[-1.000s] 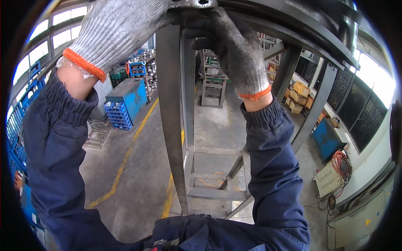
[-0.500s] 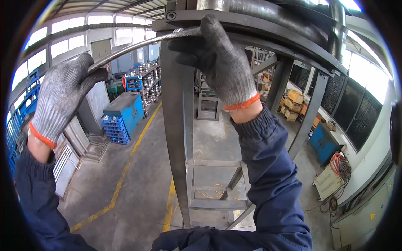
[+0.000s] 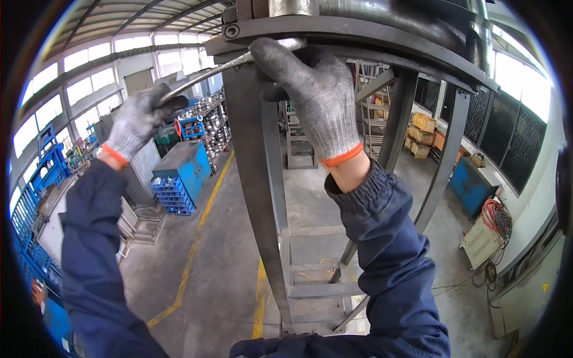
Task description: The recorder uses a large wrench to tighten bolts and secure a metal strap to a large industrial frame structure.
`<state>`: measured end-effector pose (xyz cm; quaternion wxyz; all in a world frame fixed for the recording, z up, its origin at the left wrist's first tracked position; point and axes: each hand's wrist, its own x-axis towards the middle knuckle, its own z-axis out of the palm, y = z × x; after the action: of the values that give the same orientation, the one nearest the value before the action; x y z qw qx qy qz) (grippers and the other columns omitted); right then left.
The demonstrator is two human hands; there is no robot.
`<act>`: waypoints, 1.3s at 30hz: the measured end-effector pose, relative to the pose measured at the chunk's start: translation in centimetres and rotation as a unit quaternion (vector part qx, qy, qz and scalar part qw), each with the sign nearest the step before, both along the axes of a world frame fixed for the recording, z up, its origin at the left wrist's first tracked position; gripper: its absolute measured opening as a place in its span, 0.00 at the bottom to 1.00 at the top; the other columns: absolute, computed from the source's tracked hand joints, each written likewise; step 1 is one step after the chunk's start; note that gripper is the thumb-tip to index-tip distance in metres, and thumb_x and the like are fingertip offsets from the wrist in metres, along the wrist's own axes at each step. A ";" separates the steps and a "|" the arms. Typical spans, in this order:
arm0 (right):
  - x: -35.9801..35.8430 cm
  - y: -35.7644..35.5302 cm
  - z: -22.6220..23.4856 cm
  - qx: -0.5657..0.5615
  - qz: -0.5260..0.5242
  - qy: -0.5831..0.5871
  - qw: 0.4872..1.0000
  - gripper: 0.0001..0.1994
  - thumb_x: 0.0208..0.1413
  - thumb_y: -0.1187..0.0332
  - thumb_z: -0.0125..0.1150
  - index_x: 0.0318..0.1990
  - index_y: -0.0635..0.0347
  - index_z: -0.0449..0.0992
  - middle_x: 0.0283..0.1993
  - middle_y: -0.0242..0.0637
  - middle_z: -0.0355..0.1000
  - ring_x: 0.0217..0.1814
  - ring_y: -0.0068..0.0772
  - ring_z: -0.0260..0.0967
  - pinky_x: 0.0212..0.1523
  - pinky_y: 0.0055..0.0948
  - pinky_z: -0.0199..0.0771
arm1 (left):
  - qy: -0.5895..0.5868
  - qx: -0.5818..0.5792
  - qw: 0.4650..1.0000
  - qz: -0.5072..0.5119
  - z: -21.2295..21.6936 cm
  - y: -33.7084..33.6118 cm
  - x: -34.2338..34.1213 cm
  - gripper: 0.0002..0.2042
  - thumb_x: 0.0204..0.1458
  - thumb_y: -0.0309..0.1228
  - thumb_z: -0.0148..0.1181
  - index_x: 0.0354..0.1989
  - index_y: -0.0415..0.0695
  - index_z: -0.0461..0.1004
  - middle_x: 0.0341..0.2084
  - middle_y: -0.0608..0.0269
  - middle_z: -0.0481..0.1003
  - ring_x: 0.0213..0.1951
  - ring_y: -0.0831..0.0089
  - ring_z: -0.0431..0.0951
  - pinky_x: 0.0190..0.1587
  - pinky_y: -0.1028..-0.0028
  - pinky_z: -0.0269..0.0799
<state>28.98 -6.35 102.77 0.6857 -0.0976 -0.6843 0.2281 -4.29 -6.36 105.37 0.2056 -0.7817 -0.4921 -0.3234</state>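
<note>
Long wrench turning on the steel frame overhead

Left hand (image 3: 138,119) fingers wrap the wrench (image 3: 209,73) handle at 10 o'clock; right hand (image 3: 313,98) fingers press its head against the frame (image 3: 358,33); pull steadily.

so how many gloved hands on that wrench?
2. Left hand grips the outer end of the wrench, out to the left. Right hand presses over its head, up against the grey steel frame. No other hands in view.
</note>
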 end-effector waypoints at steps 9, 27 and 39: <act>0.2 0.1 -0.4 0.137 -0.255 -0.036 0.956 0.26 0.52 0.46 0.73 0.40 0.65 0.82 0.30 0.45 0.79 0.33 0.44 0.80 0.36 0.39 0.80 | 0.040 -0.051 0.997 0.032 -0.5 5.1 5.2 0.22 0.61 0.49 0.58 0.45 0.38 0.79 0.31 0.38 0.78 0.40 0.41 0.78 0.43 0.53 0.70; -0.9 -0.9 -2.1 -0.108 0.223 0.045 0.968 0.24 0.63 0.52 0.65 0.54 0.66 0.77 0.43 0.43 0.81 0.41 0.33 0.83 0.37 0.26 0.84 | 0.157 0.140 0.949 0.236 1.5 -13.0 7.3 0.18 0.60 0.49 0.59 0.42 0.46 0.77 0.35 0.50 0.80 0.39 0.48 0.81 0.41 0.56 0.75; 1.4 -1.1 -2.7 -0.073 0.265 0.063 0.959 0.24 0.69 0.55 0.57 0.59 0.68 0.73 0.49 0.49 0.79 0.45 0.37 0.83 0.38 0.28 0.84 | 0.198 0.153 0.914 0.319 3.0 -17.4 10.4 0.19 0.60 0.49 0.59 0.42 0.43 0.76 0.33 0.46 0.79 0.38 0.46 0.80 0.40 0.54 0.73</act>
<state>30.33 -7.48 100.08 0.6333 0.0522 -0.6224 0.4570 6.10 -23.72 108.37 0.5081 -0.5902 -0.6089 -0.1507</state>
